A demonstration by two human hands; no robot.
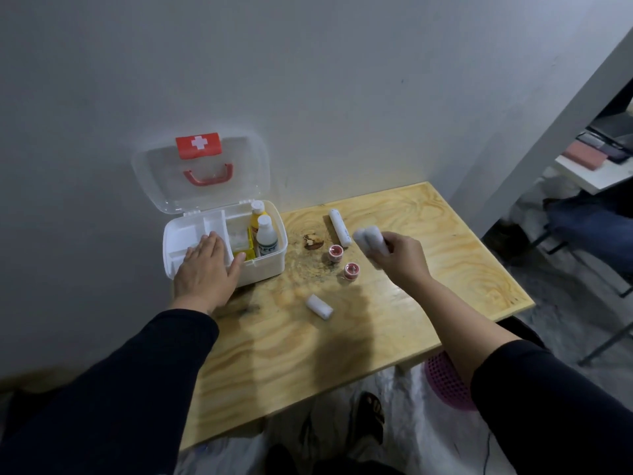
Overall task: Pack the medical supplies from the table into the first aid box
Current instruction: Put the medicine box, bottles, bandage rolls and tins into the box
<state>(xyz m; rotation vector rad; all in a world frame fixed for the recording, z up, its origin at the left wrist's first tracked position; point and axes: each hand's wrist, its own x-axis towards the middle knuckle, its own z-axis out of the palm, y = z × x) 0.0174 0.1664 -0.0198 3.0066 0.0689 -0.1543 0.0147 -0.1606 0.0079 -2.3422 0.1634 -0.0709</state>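
Observation:
The white first aid box [263, 265] stands open at the table's far left, its clear lid [202, 173] leaning on the wall. Inside stand a yellow bottle [257, 214], a white bottle [266, 234] and a yellow packet [249, 252]. My left hand [205, 269] lies flat on the box's front tray, fingers spread. My right hand [400, 257] hovers above the table, closed around two white gauze rolls [368, 240]. On the table lie a long white roll [339, 227], two pink tape rolls [335, 252] [350, 271] and a short gauze roll [319, 306].
The wooden table [445, 255] has a dark stain [312, 241] beside the box. A grey wall runs behind. A pink basket [445, 382] sits under the right edge; feet in sandals show below. A shelf with things stands far right [596, 166].

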